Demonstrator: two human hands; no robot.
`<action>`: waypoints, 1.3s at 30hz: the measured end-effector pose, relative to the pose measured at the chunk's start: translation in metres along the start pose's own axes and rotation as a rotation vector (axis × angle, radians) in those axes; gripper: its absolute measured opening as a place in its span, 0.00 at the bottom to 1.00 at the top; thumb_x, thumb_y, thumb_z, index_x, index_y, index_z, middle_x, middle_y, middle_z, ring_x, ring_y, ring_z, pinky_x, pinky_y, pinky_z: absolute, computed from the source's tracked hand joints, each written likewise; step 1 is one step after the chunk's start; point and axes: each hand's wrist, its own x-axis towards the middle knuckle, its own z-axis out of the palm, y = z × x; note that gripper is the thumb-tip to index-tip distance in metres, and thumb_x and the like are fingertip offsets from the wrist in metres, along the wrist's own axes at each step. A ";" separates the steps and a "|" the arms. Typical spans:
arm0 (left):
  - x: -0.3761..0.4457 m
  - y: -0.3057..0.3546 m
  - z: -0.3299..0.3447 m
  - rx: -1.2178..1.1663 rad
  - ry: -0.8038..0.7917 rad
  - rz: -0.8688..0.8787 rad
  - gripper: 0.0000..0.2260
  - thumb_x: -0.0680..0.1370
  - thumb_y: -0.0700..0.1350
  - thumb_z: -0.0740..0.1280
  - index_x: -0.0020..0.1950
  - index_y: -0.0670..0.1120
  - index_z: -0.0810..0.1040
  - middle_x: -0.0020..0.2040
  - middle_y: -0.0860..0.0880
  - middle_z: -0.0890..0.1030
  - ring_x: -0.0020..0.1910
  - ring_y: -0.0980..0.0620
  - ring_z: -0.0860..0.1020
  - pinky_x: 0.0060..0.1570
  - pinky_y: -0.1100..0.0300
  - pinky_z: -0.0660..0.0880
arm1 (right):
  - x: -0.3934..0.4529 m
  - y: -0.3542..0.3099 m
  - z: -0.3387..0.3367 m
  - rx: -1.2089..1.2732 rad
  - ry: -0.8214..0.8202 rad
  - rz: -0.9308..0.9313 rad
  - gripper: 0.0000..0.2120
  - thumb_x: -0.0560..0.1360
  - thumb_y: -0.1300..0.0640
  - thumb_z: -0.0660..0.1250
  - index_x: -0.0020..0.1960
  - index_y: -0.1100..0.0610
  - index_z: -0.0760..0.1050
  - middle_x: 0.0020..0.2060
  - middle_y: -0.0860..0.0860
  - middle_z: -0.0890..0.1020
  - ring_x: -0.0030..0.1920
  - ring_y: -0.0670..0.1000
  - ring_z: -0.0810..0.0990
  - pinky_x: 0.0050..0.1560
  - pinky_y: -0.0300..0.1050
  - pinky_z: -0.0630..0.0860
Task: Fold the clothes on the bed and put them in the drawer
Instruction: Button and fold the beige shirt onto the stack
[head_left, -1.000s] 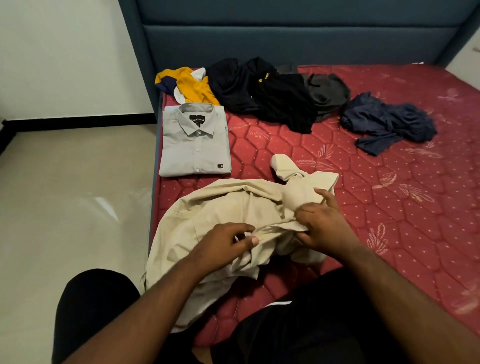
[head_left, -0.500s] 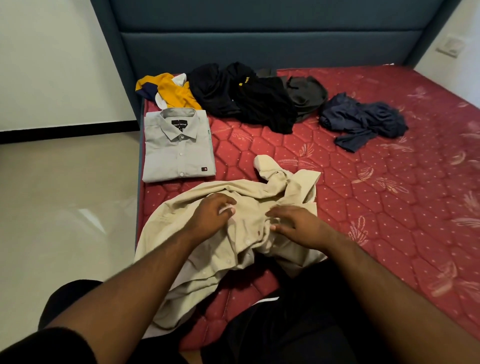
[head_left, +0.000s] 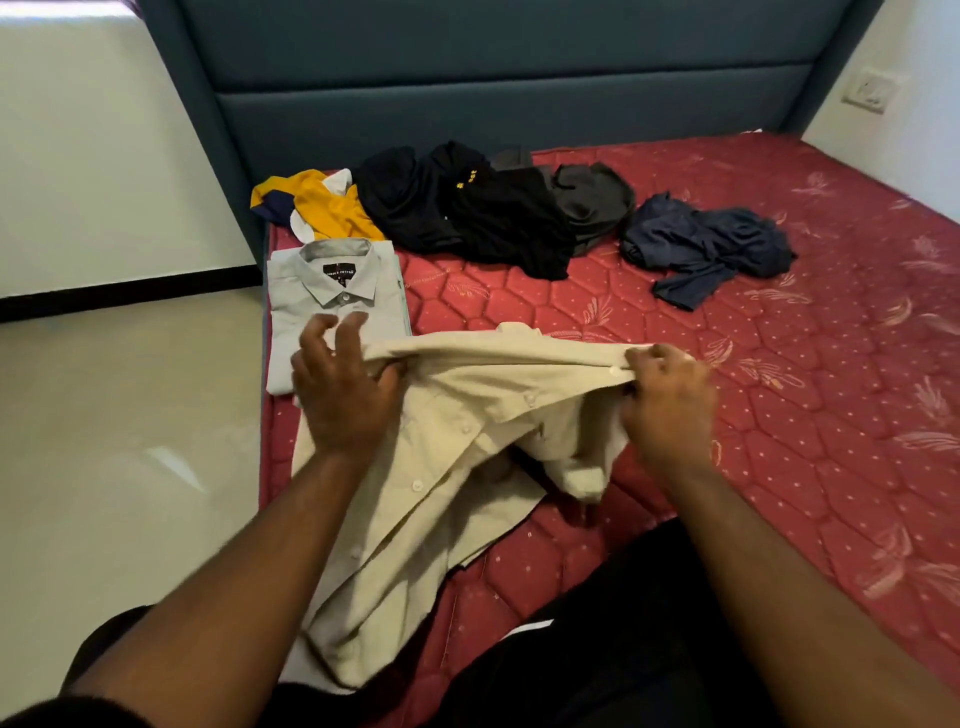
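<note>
Beige shirt, top edge stretched left to right, pinched between left hand and right hand.

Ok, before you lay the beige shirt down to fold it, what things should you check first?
1. Left hand grips the beige shirt: ok.
2. Right hand pinches its other end: ok.
3. Top edge pulled straight between the hands: ok.
4. Rest of the shirt smooth: not ok, it hangs bunched and twisted.
5. Bare mattress ahead to lay it on: ok.
6. Folded grey shirt out of the way: cannot tell, the left hand overlaps it.
</note>
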 end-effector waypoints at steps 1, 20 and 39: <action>-0.003 0.005 -0.005 0.017 -0.020 0.023 0.25 0.70 0.53 0.67 0.66 0.47 0.71 0.64 0.41 0.72 0.57 0.39 0.72 0.56 0.48 0.67 | -0.007 -0.008 0.007 -0.033 -0.322 -0.027 0.20 0.75 0.53 0.61 0.66 0.55 0.71 0.61 0.57 0.76 0.58 0.62 0.76 0.55 0.57 0.75; 0.000 -0.013 0.031 0.212 -1.435 0.240 0.45 0.66 0.69 0.72 0.77 0.56 0.58 0.74 0.45 0.64 0.72 0.44 0.64 0.71 0.52 0.61 | 0.022 -0.016 0.049 0.237 -0.784 -0.185 0.09 0.72 0.57 0.68 0.50 0.58 0.78 0.47 0.57 0.81 0.51 0.59 0.79 0.44 0.46 0.70; 0.257 0.063 -0.115 0.231 0.747 0.616 0.04 0.78 0.39 0.63 0.49 0.44 0.77 0.66 0.38 0.75 0.66 0.34 0.71 0.67 0.32 0.61 | 0.225 0.015 -0.157 0.057 0.769 -0.396 0.05 0.70 0.62 0.69 0.46 0.58 0.76 0.54 0.59 0.79 0.41 0.62 0.77 0.38 0.52 0.73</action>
